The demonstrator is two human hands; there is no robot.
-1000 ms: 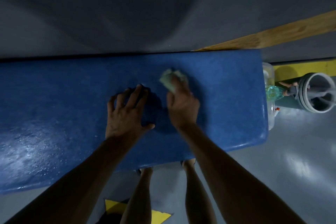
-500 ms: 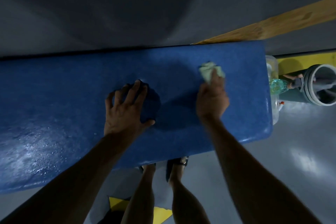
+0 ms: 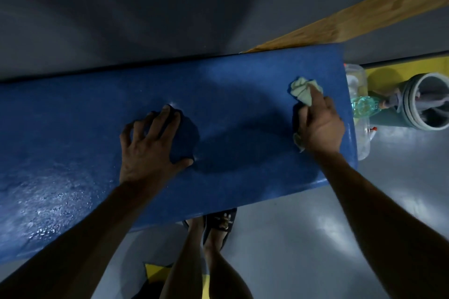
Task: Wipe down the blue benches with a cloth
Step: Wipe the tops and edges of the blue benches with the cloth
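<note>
Benches are the job, and one blue bench runs across the middle of the frame from the left edge to its rounded end at the right. We hold a pale green cloth bunched under our right hand near that right end; the fingers curl round the wad and the forefinger lies along its top, which we judge presses the fabric flat to the surface so it scrubs rather than skates. Our left hand rests on the seat at centre frame, fingers spread and holding nothing, most likely as a prop for our weight while we lean over.

At lower left the bench glistens as if wet, whereas the stretch round the cloth looks duller, so we judge the wiping is working toward this end. What remains appears to be the strip between the cloth and the end edge.

Just past that edge, at right, stand a clear container and a grey pipe fitting on the floor. A wooden plank slants across the upper right.
</note>
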